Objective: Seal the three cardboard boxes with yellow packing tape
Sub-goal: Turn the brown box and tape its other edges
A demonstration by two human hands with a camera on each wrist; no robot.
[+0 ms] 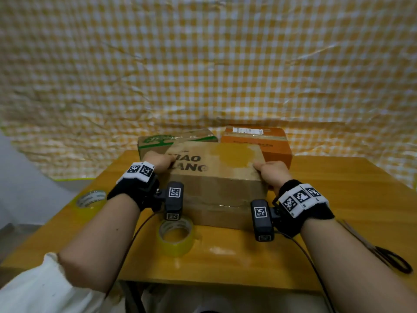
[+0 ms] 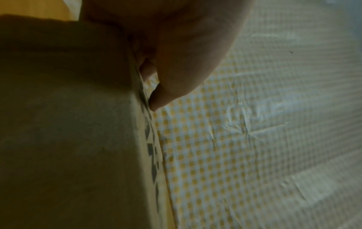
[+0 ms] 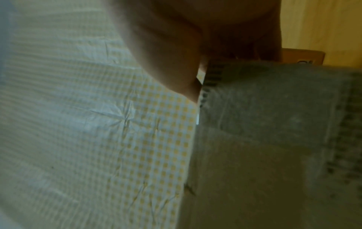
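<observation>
A brown cardboard box (image 1: 216,177) with black lettering stands in the middle of the wooden table (image 1: 338,188). My left hand (image 1: 158,162) grips its left side, thumb over the top edge. My right hand (image 1: 272,175) grips its right side the same way. Behind it stand a green-printed box (image 1: 176,140) and an orange box (image 1: 266,143). One roll of yellow tape (image 1: 177,236) lies in front of the box, another roll (image 1: 91,199) at the table's left edge. In the left wrist view my thumb (image 2: 176,74) presses the box (image 2: 68,131); in the right wrist view my thumb (image 3: 170,62) lies on the box (image 3: 264,139).
Black-handled scissors (image 1: 388,256) lie at the right near edge of the table. A yellow checked sheet (image 1: 203,64) covers the wall behind. Cables run from my wrist cameras over the table's front edge.
</observation>
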